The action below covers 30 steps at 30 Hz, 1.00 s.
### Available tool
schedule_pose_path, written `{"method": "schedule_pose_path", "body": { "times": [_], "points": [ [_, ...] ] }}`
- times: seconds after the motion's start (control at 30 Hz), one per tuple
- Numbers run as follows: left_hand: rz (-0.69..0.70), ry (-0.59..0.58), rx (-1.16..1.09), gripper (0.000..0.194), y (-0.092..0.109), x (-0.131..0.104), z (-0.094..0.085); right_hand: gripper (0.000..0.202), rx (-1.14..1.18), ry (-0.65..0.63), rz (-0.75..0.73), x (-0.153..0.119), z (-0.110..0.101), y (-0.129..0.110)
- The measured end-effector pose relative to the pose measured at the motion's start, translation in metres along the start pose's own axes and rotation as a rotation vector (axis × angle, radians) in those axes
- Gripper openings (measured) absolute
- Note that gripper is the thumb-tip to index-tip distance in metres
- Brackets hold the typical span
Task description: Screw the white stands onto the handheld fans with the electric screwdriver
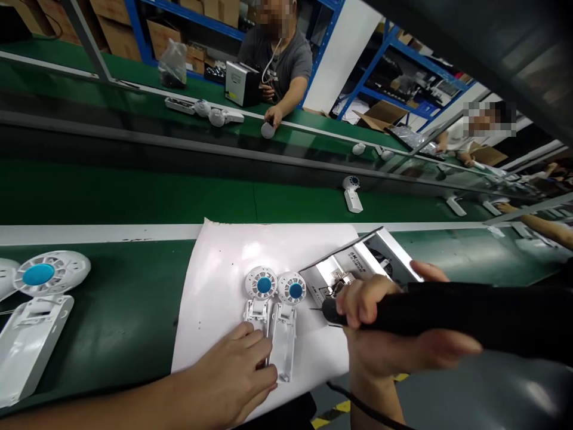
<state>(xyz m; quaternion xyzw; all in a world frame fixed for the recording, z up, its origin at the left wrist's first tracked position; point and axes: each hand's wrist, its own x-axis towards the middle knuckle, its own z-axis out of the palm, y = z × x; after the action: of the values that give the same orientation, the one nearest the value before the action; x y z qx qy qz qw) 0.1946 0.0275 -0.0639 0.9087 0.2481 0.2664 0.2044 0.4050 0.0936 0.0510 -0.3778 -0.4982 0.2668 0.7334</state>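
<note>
Two white handheld fans lie side by side on a white sheet (215, 257), each with a round grille head and a blue centre. My left hand (239, 373) has its fingers curled over the handle of the left fan (263, 285). Touching it on the right is the second fan (283, 346), its hollow handle facing up. My right hand (371, 304) grips a black electric screwdriver (430, 307) held level, its thin bit pointing left towards the fans. Just behind the screwdriver stands a silver screw feeder (364, 263), partly hidden by my right hand.
More white fan parts (38, 316) sit at the left on the green bench. Beyond it runs a green conveyor belt (134, 191) carrying another fan (353, 194). Metal bars cross above the line. A co-worker (286, 71) across the belt holds a fan part; shelves with boxes stand behind.
</note>
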Motion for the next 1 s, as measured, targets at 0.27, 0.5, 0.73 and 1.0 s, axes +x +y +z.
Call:
{"method": "schedule_pose_path", "body": {
  "times": [0.27,0.5,0.73,1.0],
  "points": [
    [-0.004,-0.023,-0.008,0.015,0.002,0.000,-0.001,0.055,0.081,-0.070,0.068,-0.020,0.005,0.022],
    [0.003,0.035,0.005,0.019,0.001,0.003,-0.002,0.051,0.098,-0.081,0.094,-0.024,0.005,0.030],
    [0.021,0.074,0.003,0.019,0.002,0.005,-0.003,0.048,0.165,-0.082,0.139,-0.030,0.015,0.039],
    [0.052,0.160,0.019,0.021,-0.002,0.002,0.006,0.044,0.176,-0.101,0.191,-0.045,0.017,0.059]
  ]
}}
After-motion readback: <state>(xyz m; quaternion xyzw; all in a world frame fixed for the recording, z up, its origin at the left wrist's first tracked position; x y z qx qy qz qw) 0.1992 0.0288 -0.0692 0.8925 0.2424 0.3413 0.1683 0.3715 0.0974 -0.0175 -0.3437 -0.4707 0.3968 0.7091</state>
